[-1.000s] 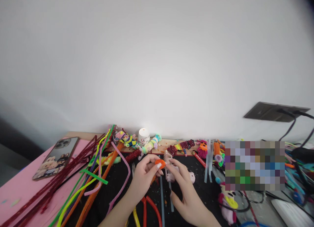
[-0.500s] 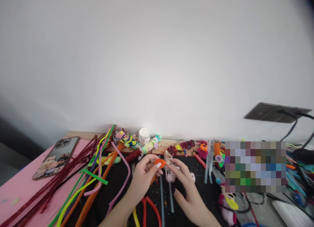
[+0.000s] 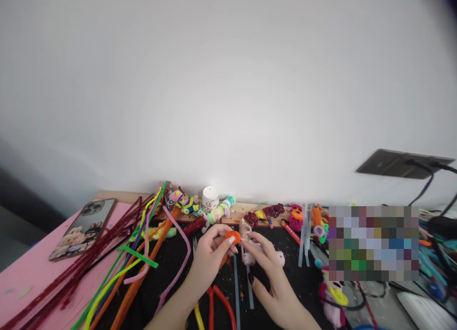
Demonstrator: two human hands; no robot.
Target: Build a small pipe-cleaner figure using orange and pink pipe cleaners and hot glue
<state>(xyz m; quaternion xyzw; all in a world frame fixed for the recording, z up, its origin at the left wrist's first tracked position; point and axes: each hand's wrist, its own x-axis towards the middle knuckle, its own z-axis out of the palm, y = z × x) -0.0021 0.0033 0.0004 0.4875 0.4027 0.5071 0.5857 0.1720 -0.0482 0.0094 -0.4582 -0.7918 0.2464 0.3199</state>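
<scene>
My left hand (image 3: 210,256) pinches a small orange fuzzy pipe-cleaner piece (image 3: 233,237) between thumb and fingers, over the black mat. Just right of it, my right hand (image 3: 274,273) has its fingers stretched out and its thumb apart; the index fingertip is close to the orange piece, but I cannot tell if it touches. Partly hidden under the right hand lies a pale pink glue gun (image 3: 247,258), with a translucent glue stick (image 3: 250,292) sticking out towards me. Red-handled pliers (image 3: 224,305) lie below the left hand.
Pipe cleaners (image 3: 135,282) in several colours cover the left side, beside a phone (image 3: 84,227) on the pink surface. A white cup (image 3: 210,196) and fuzzy figures line the back wall. Clear sticks (image 3: 304,239), a pink plush figure (image 3: 333,301) and cables are at the right.
The index finger of my right hand has shifted very slightly, and the orange piece has turned a little in my left fingers. The view has moved slightly; little else differs.
</scene>
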